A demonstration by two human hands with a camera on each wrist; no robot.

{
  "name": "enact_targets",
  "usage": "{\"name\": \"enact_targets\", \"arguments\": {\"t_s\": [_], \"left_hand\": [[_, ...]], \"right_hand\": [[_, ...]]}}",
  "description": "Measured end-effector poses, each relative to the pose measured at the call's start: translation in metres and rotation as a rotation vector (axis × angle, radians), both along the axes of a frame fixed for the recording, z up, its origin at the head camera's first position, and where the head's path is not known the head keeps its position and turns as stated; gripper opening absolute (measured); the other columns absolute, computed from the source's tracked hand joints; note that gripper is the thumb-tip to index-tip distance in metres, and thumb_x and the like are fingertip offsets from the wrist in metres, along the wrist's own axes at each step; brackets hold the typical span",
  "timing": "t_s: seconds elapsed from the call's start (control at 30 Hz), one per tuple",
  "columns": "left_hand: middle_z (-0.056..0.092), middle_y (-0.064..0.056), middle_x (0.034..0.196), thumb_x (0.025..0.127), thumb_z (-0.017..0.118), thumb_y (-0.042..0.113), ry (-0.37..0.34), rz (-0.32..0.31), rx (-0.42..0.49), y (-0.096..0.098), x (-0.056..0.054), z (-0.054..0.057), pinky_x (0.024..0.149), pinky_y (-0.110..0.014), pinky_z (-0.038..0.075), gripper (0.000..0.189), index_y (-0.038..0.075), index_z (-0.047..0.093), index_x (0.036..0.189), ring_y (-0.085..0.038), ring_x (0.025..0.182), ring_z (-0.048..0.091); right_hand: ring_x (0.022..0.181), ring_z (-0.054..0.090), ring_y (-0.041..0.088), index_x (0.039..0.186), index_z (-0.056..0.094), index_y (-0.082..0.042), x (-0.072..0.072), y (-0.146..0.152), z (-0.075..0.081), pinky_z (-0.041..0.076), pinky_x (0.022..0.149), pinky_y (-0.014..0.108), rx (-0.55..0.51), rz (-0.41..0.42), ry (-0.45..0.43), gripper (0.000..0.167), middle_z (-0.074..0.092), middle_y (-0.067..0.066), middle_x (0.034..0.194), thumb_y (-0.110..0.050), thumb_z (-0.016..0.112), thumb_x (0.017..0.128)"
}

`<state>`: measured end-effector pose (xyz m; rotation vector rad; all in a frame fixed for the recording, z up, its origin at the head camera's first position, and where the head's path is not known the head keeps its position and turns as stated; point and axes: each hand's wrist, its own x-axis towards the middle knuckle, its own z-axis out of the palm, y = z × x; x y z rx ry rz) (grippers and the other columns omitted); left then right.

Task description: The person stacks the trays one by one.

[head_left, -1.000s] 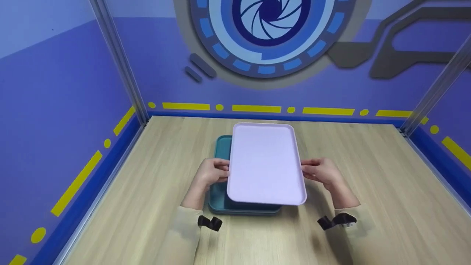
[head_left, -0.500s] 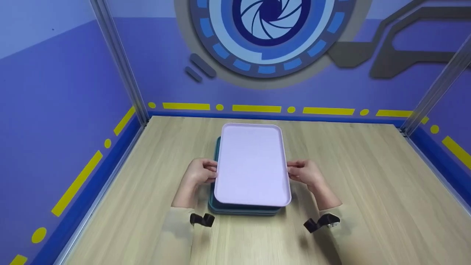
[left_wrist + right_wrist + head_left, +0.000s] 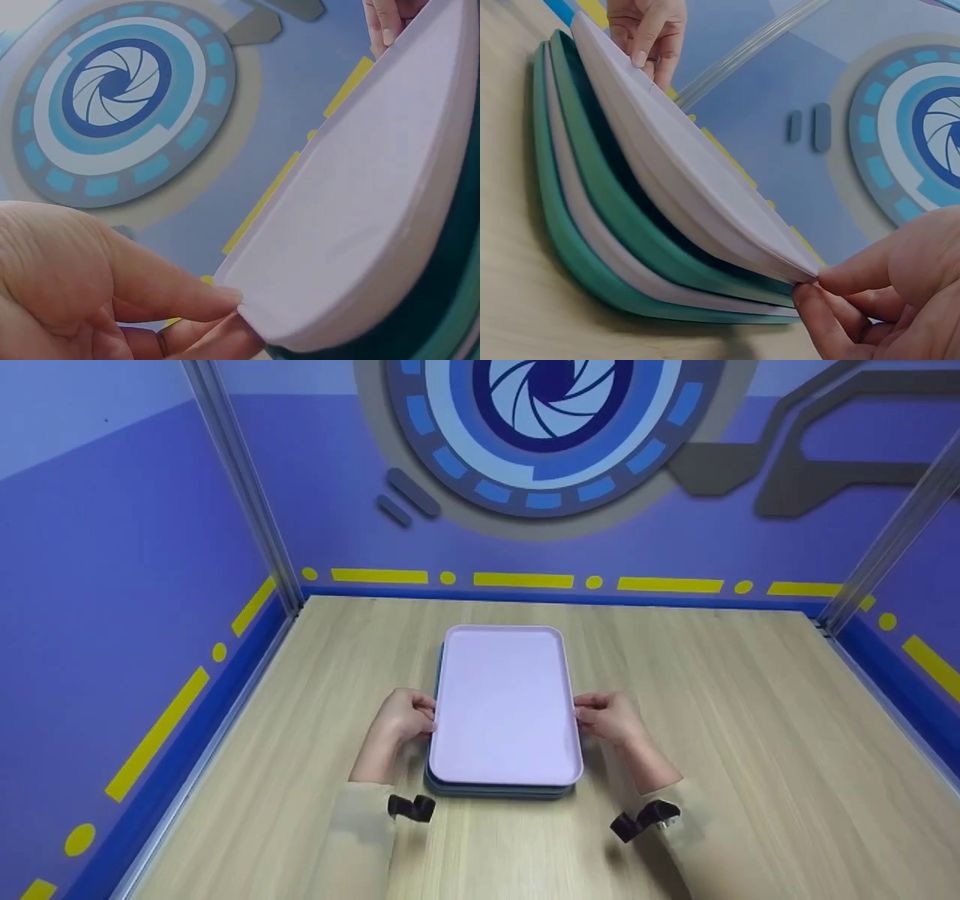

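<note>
A pale lilac tray with a low rim lies level, close over a stack of trays in the head view. My left hand pinches its left long edge between thumb and fingers. On the opposite edge my right hand pinches the rim the same way. In the right wrist view the stack below shows a green tray, a pale tray and another green tray at the bottom. The lilac tray sits slightly tilted above them there, with a dark gap between. Most of the stack is hidden beneath it.
The stack stands on a wood-grain table. Blue-purple panels with yellow marks enclose it at the back wall and both sides, with metal posts at the corners. Black straps sit on both wrists.
Both hands have carried the lilac tray leftward, then down onto line with the stack. The green tray that showed at its left is now almost covered.
</note>
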<state>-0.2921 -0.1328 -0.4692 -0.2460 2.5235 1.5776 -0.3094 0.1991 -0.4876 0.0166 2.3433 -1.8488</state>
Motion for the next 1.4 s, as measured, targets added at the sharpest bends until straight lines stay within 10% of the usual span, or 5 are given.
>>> {"name": "enact_targets", "arguments": {"t_s": [1.4], "left_hand": [[0.066, -0.009, 0.082, 0.081, 0.064, -0.009, -0.010, -0.018, -0.216, -0.004, 0.001, 0.000, 0.059, -0.023, 0.046, 0.022, -0.003, 0.075, 0.100, -0.016, 0.071, 0.057]], "right_hand": [[0.065, 0.057, 0.007, 0.111, 0.071, 0.016, 0.006, -0.015, -0.012, 0.047, 0.057, 0.017, 0.205, -0.087, 0.150, 0.026, 0.073, 0.014, 0.086, 0.005, 0.061, 0.089]]}}
